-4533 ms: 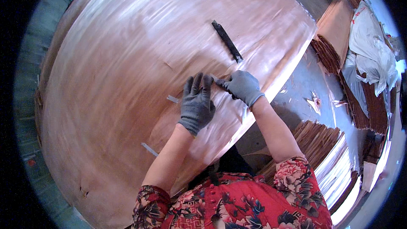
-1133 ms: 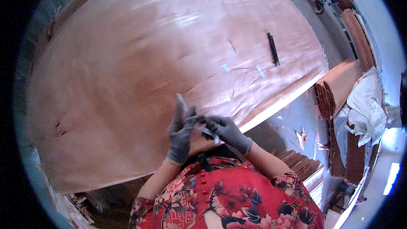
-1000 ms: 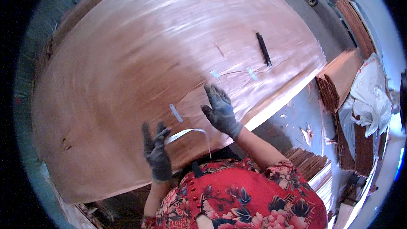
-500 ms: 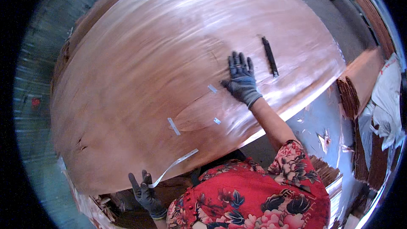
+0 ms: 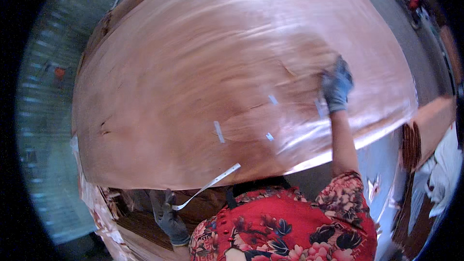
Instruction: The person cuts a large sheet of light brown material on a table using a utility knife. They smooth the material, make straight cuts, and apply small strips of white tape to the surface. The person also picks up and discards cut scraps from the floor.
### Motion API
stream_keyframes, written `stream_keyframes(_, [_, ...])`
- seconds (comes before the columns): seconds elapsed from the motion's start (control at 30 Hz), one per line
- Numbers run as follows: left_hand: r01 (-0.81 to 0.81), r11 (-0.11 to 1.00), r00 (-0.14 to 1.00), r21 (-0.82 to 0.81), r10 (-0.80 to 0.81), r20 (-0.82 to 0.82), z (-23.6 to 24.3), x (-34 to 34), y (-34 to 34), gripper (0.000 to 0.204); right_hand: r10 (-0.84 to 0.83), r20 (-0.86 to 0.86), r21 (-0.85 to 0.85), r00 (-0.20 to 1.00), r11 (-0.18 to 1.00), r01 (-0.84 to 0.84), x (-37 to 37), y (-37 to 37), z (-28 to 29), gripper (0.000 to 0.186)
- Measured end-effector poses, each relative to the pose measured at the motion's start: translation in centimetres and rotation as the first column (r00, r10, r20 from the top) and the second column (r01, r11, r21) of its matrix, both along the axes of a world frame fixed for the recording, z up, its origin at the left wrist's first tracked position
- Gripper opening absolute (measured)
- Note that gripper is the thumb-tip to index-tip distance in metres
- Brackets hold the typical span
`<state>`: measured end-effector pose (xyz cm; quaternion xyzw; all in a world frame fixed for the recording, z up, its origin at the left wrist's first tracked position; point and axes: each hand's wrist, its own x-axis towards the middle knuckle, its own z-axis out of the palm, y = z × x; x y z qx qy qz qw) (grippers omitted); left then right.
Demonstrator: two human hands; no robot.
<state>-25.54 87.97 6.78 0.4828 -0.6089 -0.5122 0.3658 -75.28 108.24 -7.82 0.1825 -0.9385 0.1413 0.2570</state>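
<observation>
White tape (image 5: 213,181) in left hand (image 5: 170,218), right hand (image 5: 337,85) apart.

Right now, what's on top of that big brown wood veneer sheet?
Four short pale tape strips; a longer dotted strip from the left hand extends over the sheet. Whatever is beneath the blurred, gloved right hand is covered.

The right hand (image 5: 337,84) is looking smeared; I'm not making out whether it is holding anything. The left hand (image 5: 169,220) is hiding the near end of the white tape (image 5: 212,181). A red object (image 5: 414,0) at the far right is appearing too blurred to name.
</observation>
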Motion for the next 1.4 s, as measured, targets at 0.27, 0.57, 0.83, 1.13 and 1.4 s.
stream_keyframes(0.27, [0.145,0.978,0.931,0.153,-0.082,-0.355,-1.1,2.1,-3.9,0.063,0.200,0.177,0.027,0.964,0.978,-0.208,-3.4,5.8,-2.7,0.043])
stream_keyframes(0.57, [0.312,0.930,0.863,0.193,-0.192,-0.467,-4.9,12.3,-10.5,0.063,0.847,0.508,-0.860,0.157,0.486,0.159,31.5,-19.5,7.9,0.070])
stream_keyframes(0.83, [0.485,0.857,0.765,0.174,-0.320,-0.559,-4.0,17.7,-19.8,0.063,0.865,0.382,-0.875,-0.326,0.452,0.173,53.8,-31.9,11.6,0.045])
stream_keyframes(1.13, [0.440,0.878,0.833,0.187,-0.322,-0.449,-4.7,17.9,-27.2,0.068,0.731,0.595,-0.741,-0.334,0.660,0.125,54.4,-39.1,12.7,0.032])
stream_keyframes(1.4, [0.104,0.994,0.992,-0.026,-0.102,0.071,-9.8,24.6,-36.1,0.085,0.738,0.636,-0.689,0.227,0.675,-0.265,37.1,-46.1,7.7,0.048])
